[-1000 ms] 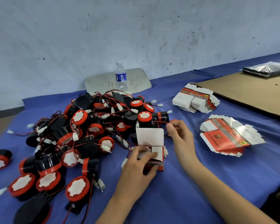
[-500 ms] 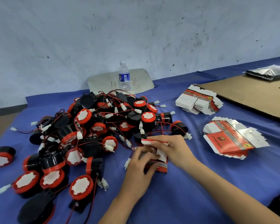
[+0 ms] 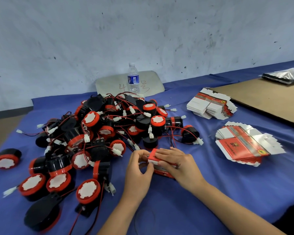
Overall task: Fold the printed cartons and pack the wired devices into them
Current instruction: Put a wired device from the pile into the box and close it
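A small red and white printed carton stands on the blue cloth in front of me. My left hand pinches its left end with thumb and fingers. My right hand lies over its top, fingers pressing the lid flap down. Left of the hands is a big heap of black and red wired devices with white plugs. Two stacks of flat cartons lie to the right, the near stack and the far stack. What the carton holds is hidden.
A water bottle stands at the wall in front of a grey board. A brown cardboard sheet covers the right back of the table, with a dark plastic bag beyond. A lone device lies far left.
The carton's white lid flap, upright one second ago, has been folded down. My right hand has come from behind the carton onto its top, and my left hand has shifted to its left end.
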The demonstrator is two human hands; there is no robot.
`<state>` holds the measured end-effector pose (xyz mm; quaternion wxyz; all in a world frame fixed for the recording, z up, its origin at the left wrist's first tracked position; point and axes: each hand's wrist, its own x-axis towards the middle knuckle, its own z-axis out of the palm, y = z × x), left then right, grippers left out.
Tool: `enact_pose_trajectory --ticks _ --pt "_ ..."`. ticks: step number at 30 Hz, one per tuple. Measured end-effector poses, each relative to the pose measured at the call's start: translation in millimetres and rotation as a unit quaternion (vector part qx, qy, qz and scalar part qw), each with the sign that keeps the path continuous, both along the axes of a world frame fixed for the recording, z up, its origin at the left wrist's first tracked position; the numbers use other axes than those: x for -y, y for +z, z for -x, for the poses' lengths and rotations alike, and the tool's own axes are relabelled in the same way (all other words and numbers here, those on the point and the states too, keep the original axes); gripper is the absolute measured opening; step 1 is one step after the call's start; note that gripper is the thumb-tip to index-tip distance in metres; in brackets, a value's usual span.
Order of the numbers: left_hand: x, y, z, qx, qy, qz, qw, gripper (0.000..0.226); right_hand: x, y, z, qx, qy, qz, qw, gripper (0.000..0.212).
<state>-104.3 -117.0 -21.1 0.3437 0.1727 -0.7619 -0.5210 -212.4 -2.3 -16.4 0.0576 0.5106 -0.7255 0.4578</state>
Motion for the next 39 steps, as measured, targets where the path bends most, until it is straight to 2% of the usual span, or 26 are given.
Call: enact_pose_trajectory --ticks 5,10,13,19,22,27,31,33,35,37,39 --pt "1 0 -1 -0.011 0.022 0.053 0.998 0.022 0 1 -3 -0.038 -0.011 -0.02 0.999 0.027" --pt "3 0 0 -0.017 0.03 0.063 0.997 0.02 1 0 -2 -0.041 -0.032 -0.014 0.999 0.026" --pt "5 -3 0 -0.015 0.036 0.107 0.993 0.018 0 1 -1 -0.076 -0.017 -0.031 0.996 0.026" --pt "9 -4 -1 -0.017 0.017 0.138 0.99 0.019 -12 1 2 -0.133 0.013 -0.153 0.979 0.04" --pt "12 -5 -1 -0.013 0.007 0.142 0.99 0.023 -14 4 5 -0.155 0.001 -0.222 0.963 0.045" --pt "10 -8 -1 0.011 -0.007 0.204 0.979 0.022 -21 3 9 -0.211 0.013 -0.315 0.925 0.06" --pt "8 -11 -2 0.024 -0.014 0.219 0.975 0.031 -22 -1 2 -0.179 0.021 -0.267 0.947 0.063" --pt "6 -13 -1 0.051 -0.041 0.227 0.972 0.047 -23 3 -2 -0.192 0.012 -0.179 0.965 0.054" --pt "5 -11 0 0.067 -0.085 0.239 0.965 0.066 -23 6 -3 -0.188 -0.034 -0.037 0.981 0.038" --pt "2 -9 1 0.047 -0.098 0.25 0.962 0.075 -24 14 -8 -0.097 -0.076 0.068 0.99 0.025" --pt "-3 -8 -1 0.038 -0.083 0.218 0.972 0.07 -27 18 -17 0.001 -0.065 0.088 0.994 0.024"
